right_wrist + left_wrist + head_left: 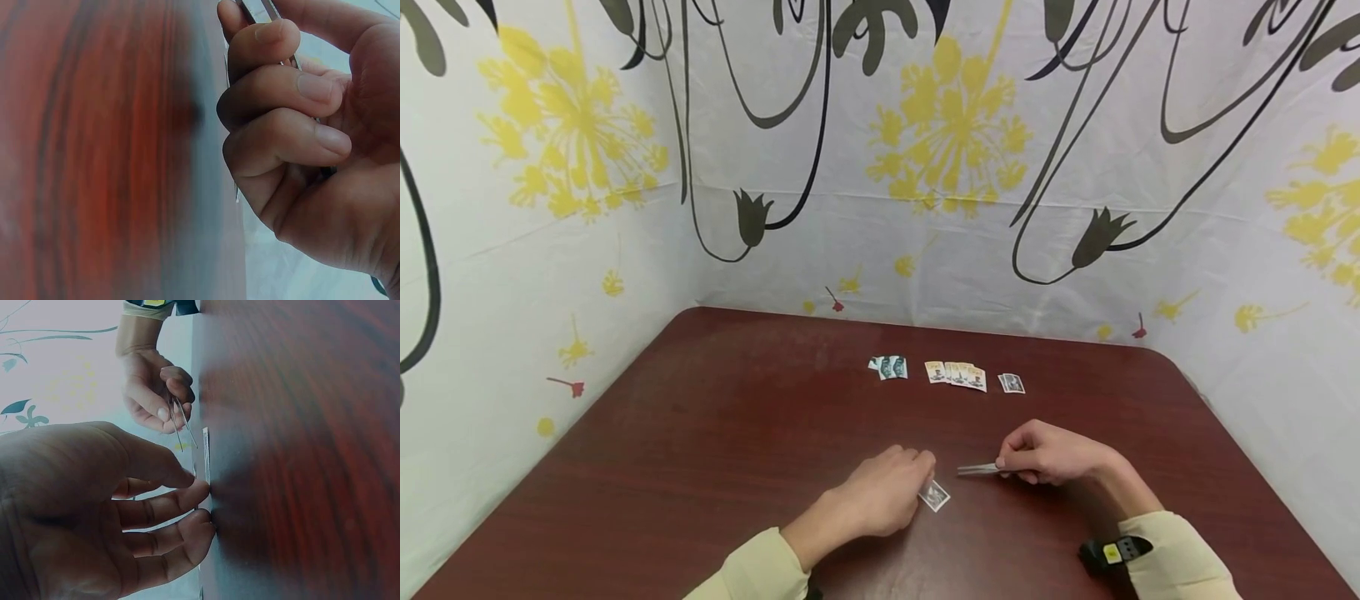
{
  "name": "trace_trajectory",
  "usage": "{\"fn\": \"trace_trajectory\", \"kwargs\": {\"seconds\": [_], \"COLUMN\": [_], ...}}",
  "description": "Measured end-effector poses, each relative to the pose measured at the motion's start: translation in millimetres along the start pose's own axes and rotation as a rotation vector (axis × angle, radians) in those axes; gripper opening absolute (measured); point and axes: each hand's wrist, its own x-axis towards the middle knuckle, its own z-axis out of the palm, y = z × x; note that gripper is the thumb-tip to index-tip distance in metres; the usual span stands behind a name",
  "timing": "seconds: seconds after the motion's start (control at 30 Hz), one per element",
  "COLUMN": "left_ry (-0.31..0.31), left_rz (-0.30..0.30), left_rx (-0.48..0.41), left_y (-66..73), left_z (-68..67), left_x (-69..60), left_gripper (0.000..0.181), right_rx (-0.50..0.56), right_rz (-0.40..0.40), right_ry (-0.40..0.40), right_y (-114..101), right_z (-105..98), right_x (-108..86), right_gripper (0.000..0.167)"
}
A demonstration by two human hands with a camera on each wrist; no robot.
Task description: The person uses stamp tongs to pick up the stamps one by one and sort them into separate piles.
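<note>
A small grey picture stamp (935, 496) with a white border lies near the front middle of the table, at the fingertips of my left hand (880, 490). In the left wrist view the stamp (207, 450) appears nearly edge-on, and the curled thumb and fingertips of that hand (94, 509) hold its near end close to the tabletop. My right hand (1056, 454) grips metal tweezers (977, 470) just to the right, their tips pointing at the stamp without touching it. The tweezers' two prongs (182, 428) stand apart with nothing between them. Curled right-hand fingers (281, 94) wrap the tweezers in the right wrist view.
Farther back lie three groups of stamps: teal ones (891, 367) at left, an overlapping row of yellow-and-white ones (957, 374) in the middle, and grey ones (1012, 383) at right. The dark red-brown table (760, 400) meets patterned cloth walls (850, 225) behind and at both sides.
</note>
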Motion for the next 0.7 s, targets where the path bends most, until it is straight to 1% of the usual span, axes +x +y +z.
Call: {"fn": "trace_trajectory", "kwargs": {"seconds": [0.2, 0.5, 0.7], "left_ry": [-0.003, 0.054, 0.065], "left_rz": [-0.004, 0.023, 0.033], "left_rx": [-0.021, -0.034, -0.028], "left_y": [-0.3, -1.3, -2.8], "left_z": [-0.5, -0.5, 0.7], "left_x": [-0.1, 1.1, 1.9], "left_gripper": [0.028, 0.028, 0.029], "right_rx": [0.002, -0.018, -0.032], "right_rz": [-0.013, -0.008, -0.012], "right_ry": [-0.013, -0.022, -0.022], "right_y": [-4.2, -9.3, -13.0], "right_z": [6.6, 13.7, 18.5], "right_x": [4.1, 10.8, 13.0], "right_gripper": [0.030, 0.029, 0.030]}}
